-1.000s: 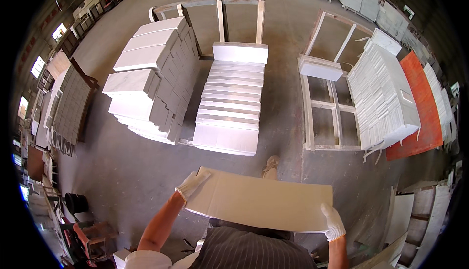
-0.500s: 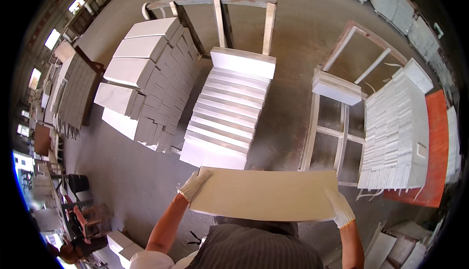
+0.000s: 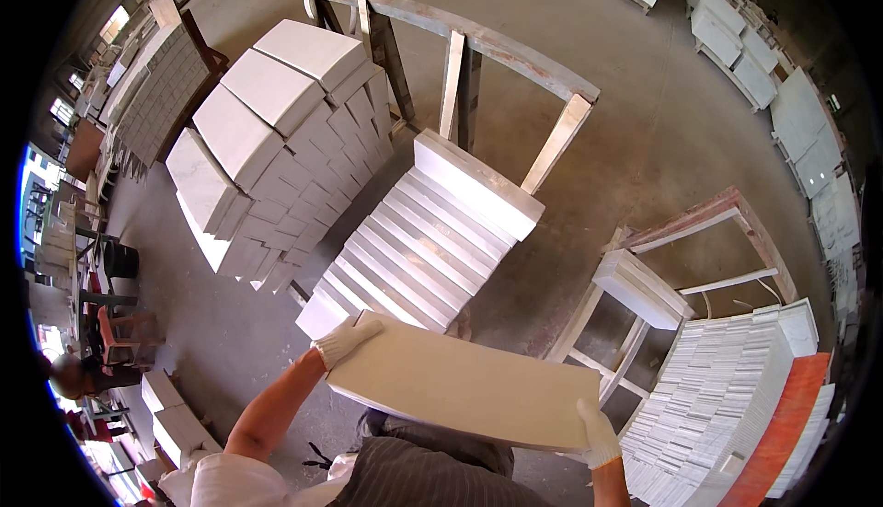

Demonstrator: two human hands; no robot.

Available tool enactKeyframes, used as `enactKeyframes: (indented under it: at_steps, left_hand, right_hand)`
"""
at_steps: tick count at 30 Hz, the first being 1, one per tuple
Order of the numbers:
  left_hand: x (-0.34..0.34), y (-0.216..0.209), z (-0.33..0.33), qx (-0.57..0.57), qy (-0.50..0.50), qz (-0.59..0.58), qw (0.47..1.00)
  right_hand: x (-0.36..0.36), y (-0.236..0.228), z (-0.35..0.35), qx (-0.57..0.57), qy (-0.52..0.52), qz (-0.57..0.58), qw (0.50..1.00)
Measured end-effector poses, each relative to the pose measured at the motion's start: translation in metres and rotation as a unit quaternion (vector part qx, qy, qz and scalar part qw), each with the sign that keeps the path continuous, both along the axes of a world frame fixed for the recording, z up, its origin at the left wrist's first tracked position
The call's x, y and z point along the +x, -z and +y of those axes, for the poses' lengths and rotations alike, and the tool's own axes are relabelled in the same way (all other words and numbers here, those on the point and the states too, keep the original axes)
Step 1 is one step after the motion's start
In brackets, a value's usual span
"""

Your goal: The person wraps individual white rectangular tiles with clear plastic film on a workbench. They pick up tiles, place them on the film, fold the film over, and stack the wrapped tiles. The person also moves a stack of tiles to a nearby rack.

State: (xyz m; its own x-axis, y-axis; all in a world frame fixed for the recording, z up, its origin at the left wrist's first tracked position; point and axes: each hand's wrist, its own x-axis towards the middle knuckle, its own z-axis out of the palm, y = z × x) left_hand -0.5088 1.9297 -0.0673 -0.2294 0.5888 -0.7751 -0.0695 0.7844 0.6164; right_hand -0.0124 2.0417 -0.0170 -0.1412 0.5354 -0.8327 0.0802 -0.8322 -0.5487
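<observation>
A long rectangular beige slab [image 3: 464, 380] spans the space before my body, tilted down toward the right. My left hand [image 3: 348, 341], in a white knitted glove, is closed on its left end. At the right end my gloved right hand [image 3: 598, 435] grips the edge, fingers partly hidden beneath. Just beyond the slab stands a row of white slabs [image 3: 418, 240] leaning in stepped order on a rack. The slab I hold overlaps the nearest of them in view; whether they touch I cannot tell.
Left of the row rises a tall stack of white blocks [image 3: 253, 130]. A wooden rack frame [image 3: 460, 24] stands behind. To the right, another frame [image 3: 589, 323] bears a few slabs [image 3: 641, 288], beside a pile of thin marble strips [image 3: 708, 397] and an orange-red board [image 3: 782, 433]. A person [image 3: 78, 374] is at far left.
My view and body have turned to the right, so the racks appear rotated. The slab stays between both hands and now slants down to the right.
</observation>
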Motion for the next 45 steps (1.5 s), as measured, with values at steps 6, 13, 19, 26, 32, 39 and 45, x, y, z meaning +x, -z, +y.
enactKeyframes:
  at_steps: [6,13,19,26,32,39,45]
  left_hand:
    - [-0.033,0.02,0.087,-0.039,-0.032,-0.01,0.999]
    - [-0.085,0.052,0.16,-0.038,-0.048,-0.081,0.995]
    - [-0.133,0.115,0.209,-0.063,-0.024,-0.052,0.996]
    - [-0.183,0.15,0.304,-0.139,0.044,0.024,0.989]
    - [-0.242,0.231,0.346,-0.12,0.122,0.072,0.983]
    - [-0.289,0.311,0.395,-0.133,0.284,0.129,0.941]
    - [-0.303,0.335,0.439,-0.104,0.338,0.184,0.917]
  right_hand:
    - [-0.033,0.036,0.092,-0.034,0.004,0.046,0.998]
    - [-0.108,0.063,0.174,-0.108,0.001,0.042,0.993]
    - [-0.122,0.178,0.206,-0.178,0.054,0.037,0.982]
    - [-0.169,0.263,0.244,-0.203,0.083,0.085,0.972]
    - [-0.212,0.314,0.268,-0.209,0.102,0.125,0.964]
    - [-0.242,0.36,0.281,-0.24,0.154,0.158,0.945]
    - [-0.258,0.394,0.288,-0.275,0.213,0.152,0.925]
